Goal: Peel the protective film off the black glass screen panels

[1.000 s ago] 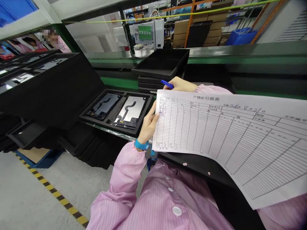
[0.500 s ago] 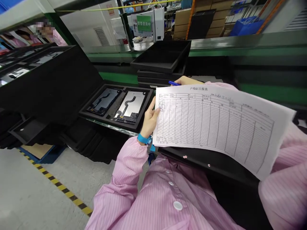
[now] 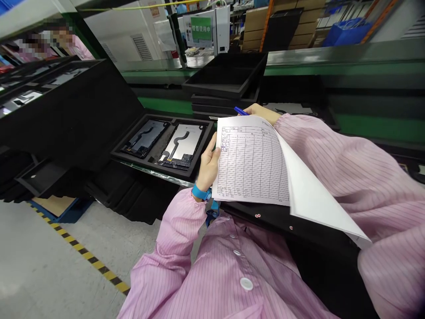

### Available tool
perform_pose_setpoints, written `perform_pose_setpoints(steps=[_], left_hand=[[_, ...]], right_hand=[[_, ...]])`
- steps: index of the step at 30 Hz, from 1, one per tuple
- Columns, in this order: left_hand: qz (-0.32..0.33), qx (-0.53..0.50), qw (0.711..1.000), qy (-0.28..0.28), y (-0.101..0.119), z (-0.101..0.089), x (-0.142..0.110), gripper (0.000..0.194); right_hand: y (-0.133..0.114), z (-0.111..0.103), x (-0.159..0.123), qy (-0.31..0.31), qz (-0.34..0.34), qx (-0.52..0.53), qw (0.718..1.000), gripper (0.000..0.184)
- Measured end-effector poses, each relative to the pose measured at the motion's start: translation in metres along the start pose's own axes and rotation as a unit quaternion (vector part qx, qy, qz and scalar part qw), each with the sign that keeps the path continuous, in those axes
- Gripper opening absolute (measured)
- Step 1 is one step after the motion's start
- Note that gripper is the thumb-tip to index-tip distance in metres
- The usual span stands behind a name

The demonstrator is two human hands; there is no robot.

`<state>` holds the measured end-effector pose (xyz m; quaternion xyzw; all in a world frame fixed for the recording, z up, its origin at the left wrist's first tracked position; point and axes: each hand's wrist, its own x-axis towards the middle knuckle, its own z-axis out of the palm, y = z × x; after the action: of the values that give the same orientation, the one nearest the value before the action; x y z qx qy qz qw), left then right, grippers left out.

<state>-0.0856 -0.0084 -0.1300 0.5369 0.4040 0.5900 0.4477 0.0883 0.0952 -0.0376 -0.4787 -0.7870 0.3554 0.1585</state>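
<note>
A printed form sheet (image 3: 252, 164) lies on a black clipboard (image 3: 299, 230) in my lap, its right half folded over so the blank back (image 3: 315, 199) shows. My left hand (image 3: 207, 166) grips the sheet's left edge, thumb on the paper. My right hand (image 3: 260, 113) sits behind the sheet's top edge, closed on a blue pen (image 3: 241, 110); most of its fingers are hidden by the paper.
A black foam tray (image 3: 162, 146) with two flat panels lies left of my hands. Stacked black trays (image 3: 226, 79) stand beyond, by a green conveyor (image 3: 332, 75). A large black tray rack (image 3: 66, 106) is on the left, with another person behind. Yellow-black floor tape (image 3: 83, 257) runs below.
The sheet's right half has swung up and folded leftward, exposing its blank back. My right sleeve has come into view over it. My left hand has stayed on the left edge.
</note>
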Motion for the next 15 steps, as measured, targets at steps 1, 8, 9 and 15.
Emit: perform_pose_setpoints(steps=[1,8,9,15], left_hand=[[0.002,0.003,1.0,-0.001,0.0,0.0,0.0,0.044],[-0.011,-0.007,1.0,0.007,0.0,-0.002,-0.001,0.045],[-0.012,-0.005,1.0,0.01,0.0,-0.002,-0.001,0.045],[-0.008,-0.001,1.0,0.026,0.0,0.0,0.001,0.04]], right_hand=[[-0.001,0.0,-0.001,-0.008,0.006,0.007,1.0,0.031],[-0.009,0.013,0.003,0.036,0.067,0.058,0.995,0.036],[-0.009,0.015,0.004,0.047,0.076,0.055,0.994,0.035],[-0.01,0.02,0.006,0.088,0.099,0.01,0.991,0.028]])
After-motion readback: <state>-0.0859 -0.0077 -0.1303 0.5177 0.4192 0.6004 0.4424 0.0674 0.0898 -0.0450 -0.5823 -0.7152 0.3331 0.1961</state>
